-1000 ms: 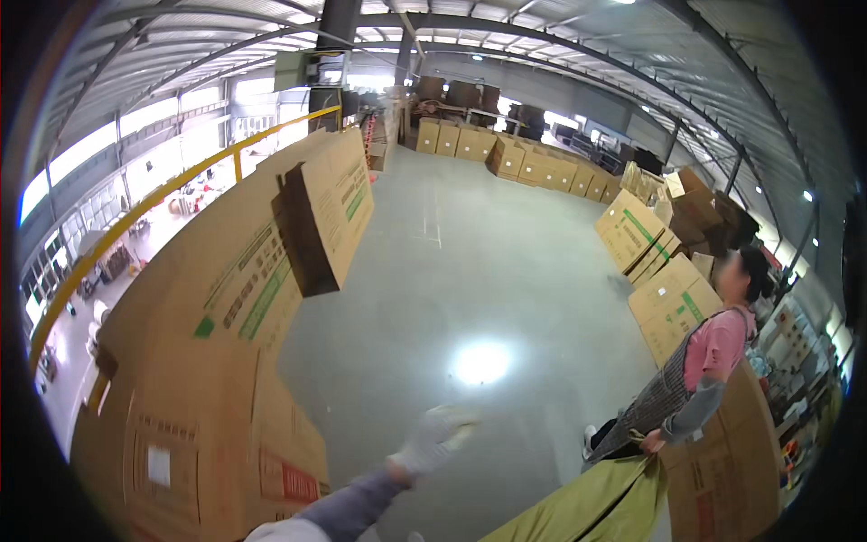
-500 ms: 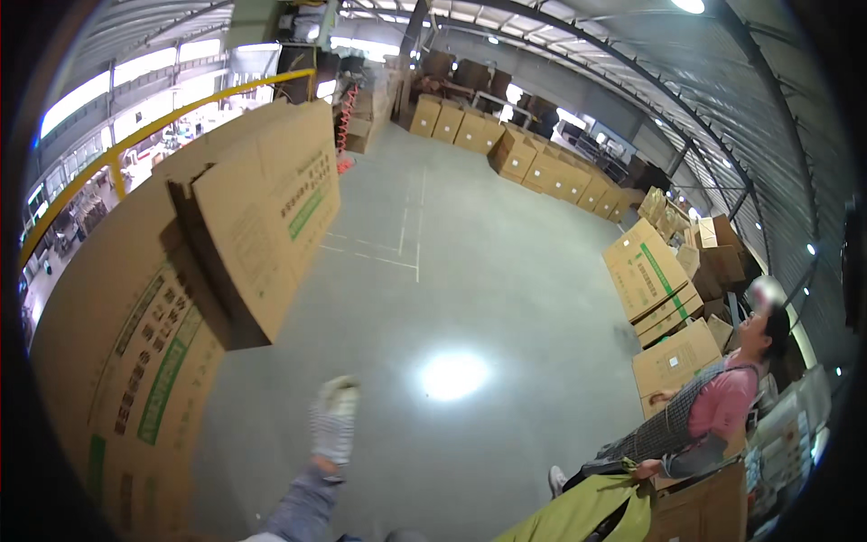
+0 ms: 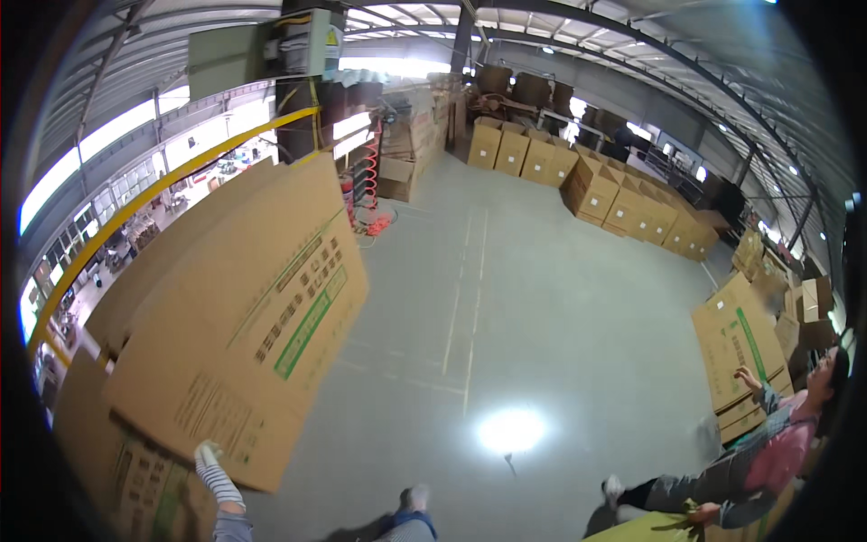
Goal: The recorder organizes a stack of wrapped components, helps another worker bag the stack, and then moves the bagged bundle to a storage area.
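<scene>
A stack of large flattened cardboard boxes (image 3: pixel 298 271), brown with green print bands, leans at the left. My left hand (image 3: pixel 209 456), in a pale glove with a striped cuff, is at the near lower edge of the front flattened cardboard box. Its fingers look curled over that edge, though they show only small. More flattened cardboard (image 3: pixel 135 488) lies behind and below the front one. My right hand is out of view.
A yellow rail (image 3: pixel 181 164) runs behind the stack. Brown cartons (image 3: pixel 623 203) line the far side. A red coiled hose (image 3: pixel 371 172) hangs by a pillar. At right a person in a pink top (image 3: pixel 784 452) holds a yellow-green bag (image 3: pixel 646 529). My shoe (image 3: pixel 417 497) shows below.
My left hand has gone from over the bare floor to the edge of the front flattened cardboard box. My view has shifted left, and the person at right has raised a hand.
</scene>
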The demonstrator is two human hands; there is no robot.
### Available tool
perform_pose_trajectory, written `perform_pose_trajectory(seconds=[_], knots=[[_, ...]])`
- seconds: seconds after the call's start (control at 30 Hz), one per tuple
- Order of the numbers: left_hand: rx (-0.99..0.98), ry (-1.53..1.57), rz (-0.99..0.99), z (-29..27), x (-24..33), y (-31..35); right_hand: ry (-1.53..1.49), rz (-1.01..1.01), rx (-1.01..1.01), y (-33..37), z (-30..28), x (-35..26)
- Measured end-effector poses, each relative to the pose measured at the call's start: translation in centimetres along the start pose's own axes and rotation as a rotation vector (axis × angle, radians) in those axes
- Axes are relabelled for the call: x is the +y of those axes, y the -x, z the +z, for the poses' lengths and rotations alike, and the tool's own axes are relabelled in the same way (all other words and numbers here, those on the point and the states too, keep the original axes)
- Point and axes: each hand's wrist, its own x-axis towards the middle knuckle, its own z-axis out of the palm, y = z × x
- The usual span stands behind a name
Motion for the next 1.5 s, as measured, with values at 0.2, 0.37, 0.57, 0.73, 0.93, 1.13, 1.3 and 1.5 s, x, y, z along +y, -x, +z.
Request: perform_pose_trajectory(seconds=[0.2,0.37,0.57,0.73,0.93,1.13,1.3,1.5], knots=[[-0.508,-0.077,0.137,59.9,6.7,0.0,-0.015,-0.085,-0.086,-9.8,36.6,-20.5],[-1.389,-0.039,0.557,102.5,16.4,4.3,-0.016,-0.034,-0.070,-15.2,62.1,-35.1],[-1.004,-0.157,0.209,129.3,2.7,-18.4,-0.001,-0.036,-0.081,-27.0,96.6,-52.3],[-0.453,-0.423,-0.008,137.1,-7.7,-42.4,0.023,-0.028,-0.061,-32.9,124.7,-68.6],[-0.634,-0.532,0.237,180.1,-2.9,-54.1,0.008,-0.093,-0.063,-38.9,154.8,-83.1],[-1.367,-0.267,1.237,223.8,11.0,-55.1,0.014,-0.123,-0.176,-43.2,189.9,-97.0],[-1.258,-0.250,1.031,237.1,12.0,-64.8,0.956,-1.100,-0.305,-59.0,214.1,-104.4],[-1.130,-0.191,0.512,241.3,7.3,-78.4,0.152,-0.386,-0.863,-39.8,250.8,-116.2]])
